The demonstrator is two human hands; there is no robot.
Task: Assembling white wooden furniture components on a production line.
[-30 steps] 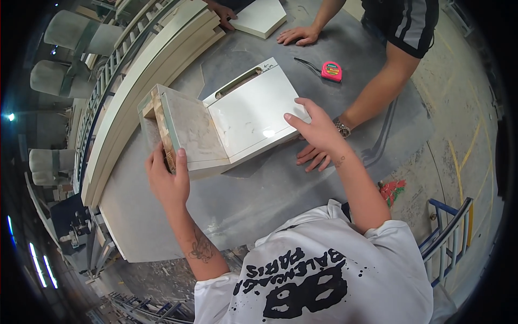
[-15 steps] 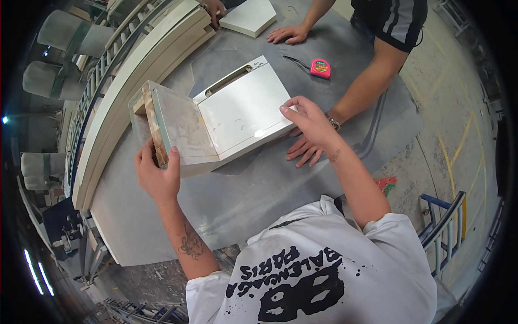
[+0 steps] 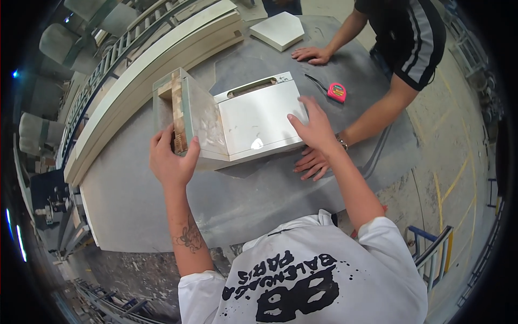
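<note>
A white angled panel lies on the grey table in front of me. Its right part is flat, with a long slot near the far edge, and its left part rises at a slant and shows bare wood at the open end. My left hand is closed round the near corner of that wooden end, thumb on one side and fingers on the other. My right hand rests at the panel's right edge with thumb and forefinger spread apart; its other fingers are partly hidden.
A co-worker's hand lies flat beneath my right forearm, their other hand farther back. A pink tape measure with a black strap is on the grey table. Beyond are a white five-sided board and long cream boards.
The panel has turned slightly and now lies flatter. My right hand's grip on its edge has loosened and the fingers have spread. The hand by the five-sided board is gone from it.
</note>
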